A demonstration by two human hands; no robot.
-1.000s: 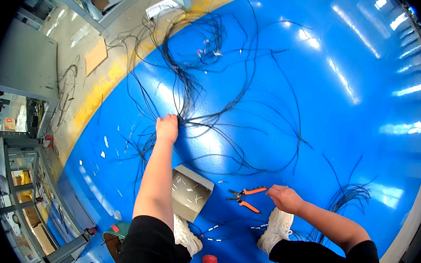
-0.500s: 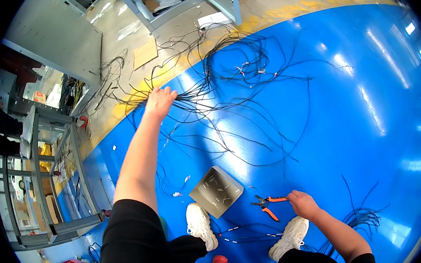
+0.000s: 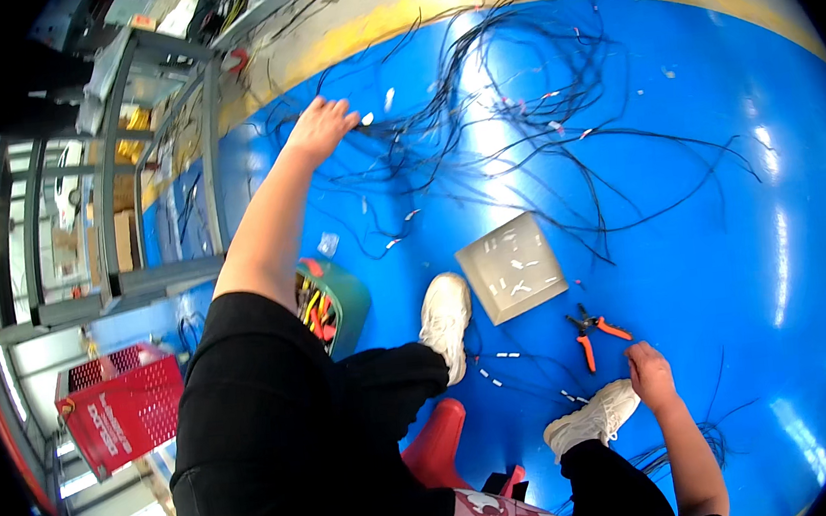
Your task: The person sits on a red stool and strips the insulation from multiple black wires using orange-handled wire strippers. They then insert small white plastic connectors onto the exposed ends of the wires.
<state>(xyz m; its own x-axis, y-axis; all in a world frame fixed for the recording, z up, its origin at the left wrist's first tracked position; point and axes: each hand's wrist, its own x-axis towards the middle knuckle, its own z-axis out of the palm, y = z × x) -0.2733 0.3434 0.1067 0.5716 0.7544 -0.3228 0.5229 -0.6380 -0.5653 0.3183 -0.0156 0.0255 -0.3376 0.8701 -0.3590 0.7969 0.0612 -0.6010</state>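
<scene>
A sprawling tangle of thin black wires (image 3: 455, 63) lies near the far edge of the glossy blue floor (image 3: 690, 283), its outer coils reaching toward the yellow-painted border (image 3: 345, 43). The left hand (image 3: 318, 131) is over the tangle's left end, fingers extended; whether they grip any wire cannot be told. The right hand (image 3: 650, 375) has its fingers curled in, with no object visible in it, just beside one handle of the black-headed wire strippers with splayed orange handles (image 3: 588, 321).

Progress looks partial: at least two thin black wires with white sleeves (image 3: 503, 384) lie apart between the feet, while the large tangle seems unsorted and mostly unsleeved. A smaller black wire bundle (image 3: 714, 443) lies toward the floor's near right corner.

Counted, there are one pair of strippers, one open beige square box (image 3: 506, 307) and two white lace-up shoes (image 3: 446, 314). Around ten short white pieces (image 3: 525, 265) lie in the box; the tangled wires cannot be counted. Farther out are one green tool bin (image 3: 347, 308) holding tools, one red perforated plastic basket (image 3: 121, 401) and a grey metal rack (image 3: 169, 276) along the floor's left edge.
</scene>
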